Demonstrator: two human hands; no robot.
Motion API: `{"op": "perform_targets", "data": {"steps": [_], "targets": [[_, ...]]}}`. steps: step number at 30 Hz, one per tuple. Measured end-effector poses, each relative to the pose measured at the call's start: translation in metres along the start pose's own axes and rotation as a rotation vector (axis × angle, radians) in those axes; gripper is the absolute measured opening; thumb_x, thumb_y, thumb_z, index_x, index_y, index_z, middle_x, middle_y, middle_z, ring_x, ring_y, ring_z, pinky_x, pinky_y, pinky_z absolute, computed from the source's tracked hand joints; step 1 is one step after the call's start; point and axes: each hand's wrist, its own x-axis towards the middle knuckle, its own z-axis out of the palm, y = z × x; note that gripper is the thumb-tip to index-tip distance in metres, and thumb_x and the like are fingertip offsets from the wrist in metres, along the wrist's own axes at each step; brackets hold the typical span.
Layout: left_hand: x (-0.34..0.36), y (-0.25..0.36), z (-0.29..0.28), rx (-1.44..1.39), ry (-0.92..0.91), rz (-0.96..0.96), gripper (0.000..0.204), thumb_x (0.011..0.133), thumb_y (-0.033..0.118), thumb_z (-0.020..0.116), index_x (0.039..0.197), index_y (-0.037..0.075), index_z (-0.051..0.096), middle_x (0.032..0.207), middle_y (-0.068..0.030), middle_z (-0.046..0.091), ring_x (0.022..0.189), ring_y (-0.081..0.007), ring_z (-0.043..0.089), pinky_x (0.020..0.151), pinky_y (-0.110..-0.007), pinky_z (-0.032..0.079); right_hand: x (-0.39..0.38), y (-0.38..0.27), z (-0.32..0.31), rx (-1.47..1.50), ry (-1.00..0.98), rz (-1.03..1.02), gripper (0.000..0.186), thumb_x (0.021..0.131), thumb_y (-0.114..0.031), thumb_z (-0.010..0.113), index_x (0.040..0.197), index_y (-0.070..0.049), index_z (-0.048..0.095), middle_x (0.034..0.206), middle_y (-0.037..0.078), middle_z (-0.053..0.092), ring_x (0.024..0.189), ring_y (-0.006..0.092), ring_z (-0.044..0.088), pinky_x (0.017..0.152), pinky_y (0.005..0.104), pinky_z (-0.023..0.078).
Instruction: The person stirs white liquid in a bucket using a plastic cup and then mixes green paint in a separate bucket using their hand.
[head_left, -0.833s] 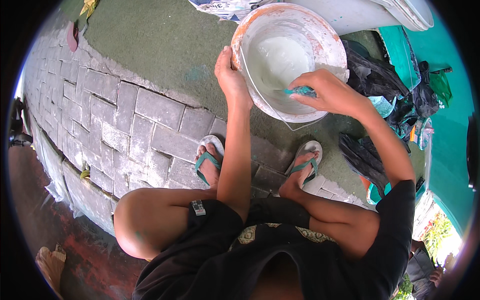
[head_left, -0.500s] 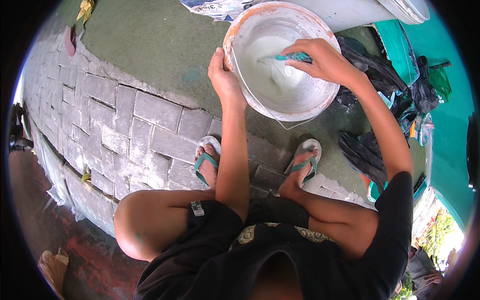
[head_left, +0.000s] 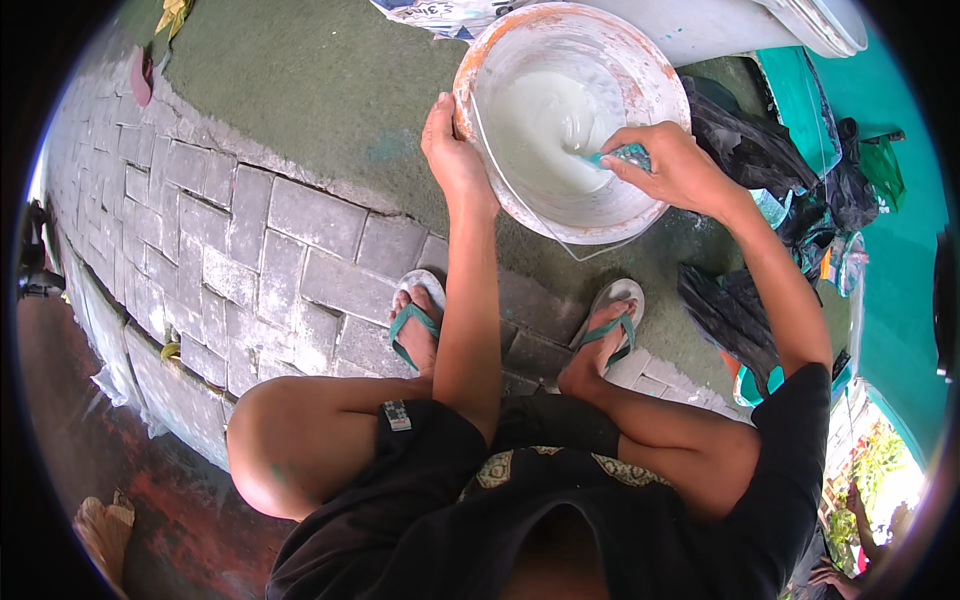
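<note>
A whitewashed, orange-stained bucket (head_left: 655, 85) stands in front of me, with a thin wire handle (head_left: 520, 215) hanging over its near side. Inside lies a thick, pale white mixture (head_left: 535, 125). My left hand (head_left: 457, 155) is closed against the bucket's left side, steadying it at the rim. Over the near right part of the opening, my right hand (head_left: 675, 165) grips the teal-smeared handle of a stirring tool (head_left: 632, 156). The tool's lower end dips into the mixture, so I cannot tell its exact kind.
Beside the bucket on the right are crumpled black plastic bags (head_left: 730, 310) and a teal container (head_left: 800, 100). A white pail (head_left: 815, 25) lies on its side behind. My sandalled feet rest on grey paving bricks (head_left: 315, 215). A printed sack (head_left: 445, 15) sits beyond the bucket.
My right hand has drawn the stirring tool through the mixture toward the near right side of the bucket. The left hand keeps its hold, and the bucket sits slightly farther right in view.
</note>
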Motion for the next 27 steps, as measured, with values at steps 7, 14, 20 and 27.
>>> {"op": "perform_targets", "data": {"steps": [7,14,20,27], "targets": [[0.002,-0.002,-0.002,0.001,-0.033,0.039,0.031,0.099,0.025,0.048,0.106,-0.002,0.061,0.103,-0.0097,0.064,0.092,-0.0168,0.060,0.085,-0.032,0.047,0.017,-0.001,0.010,0.462,0.238,0.071,0.026,0.092,-0.024,0.067,0.104,-0.001,0.070,0.068,0.011,0.060,0.051,0.0126,0.054,0.052,0.0293,0.044],[-0.003,-0.001,0.005,0.002,-0.037,-0.003,0.031,0.100,0.026,0.047,0.106,-0.001,0.061,0.103,-0.0094,0.065,0.091,-0.0171,0.061,0.083,-0.032,0.048,0.031,-0.001,-0.008,-0.106,0.395,-0.101,0.027,0.091,-0.021,0.068,0.105,0.002,0.068,0.097,0.018,0.070,0.067,0.0278,0.063,0.066,0.0354,0.050],[-0.004,0.001,0.003,-0.011,-0.065,-0.005,0.032,0.100,0.026,0.046,0.108,-0.002,0.060,0.104,-0.0097,0.064,0.090,-0.0176,0.061,0.082,-0.033,0.049,0.027,-0.004,0.000,-0.182,0.361,-0.240,0.025,0.091,-0.020,0.067,0.104,0.001,0.068,0.095,0.019,0.068,0.079,0.0349,0.065,0.073,0.0405,0.051],[-0.001,-0.005,0.002,0.007,-0.014,0.018,0.032,0.100,0.027,0.049,0.108,-0.002,0.059,0.103,-0.0098,0.064,0.090,-0.0169,0.061,0.084,-0.032,0.048,0.037,0.006,0.014,-0.163,0.301,-0.250,0.027,0.090,-0.016,0.066,0.112,-0.001,0.065,0.096,0.019,0.066,0.085,0.0375,0.063,0.076,0.0424,0.050]]}}
